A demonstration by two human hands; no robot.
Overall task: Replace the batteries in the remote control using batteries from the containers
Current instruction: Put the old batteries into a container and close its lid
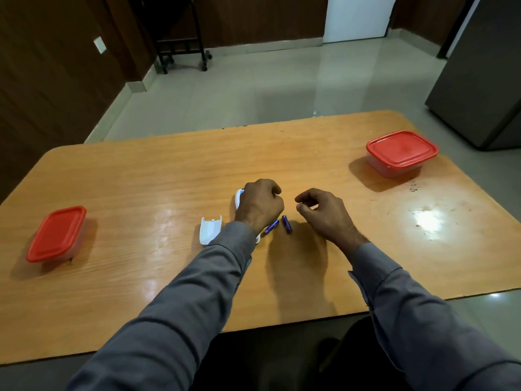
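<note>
A white remote control (238,198) lies at the middle of the wooden table (169,176), mostly hidden under my left hand (260,206), whose fingers curl over it. Its white battery cover (210,230) lies detached just to the left. Two purple batteries (271,226) (286,223) lie on the table between my wrists. My right hand (324,211) hovers to their right with fingers loosely curled; nothing shows in it. Two clear containers with red lids stand shut, one at the left (56,234), one at the far right (401,152).
Beyond the table's far edge is a tiled floor with a black wheeled stand (183,49) and a grey cabinet (485,80) at the right. The table's right part bears dark specks and glare.
</note>
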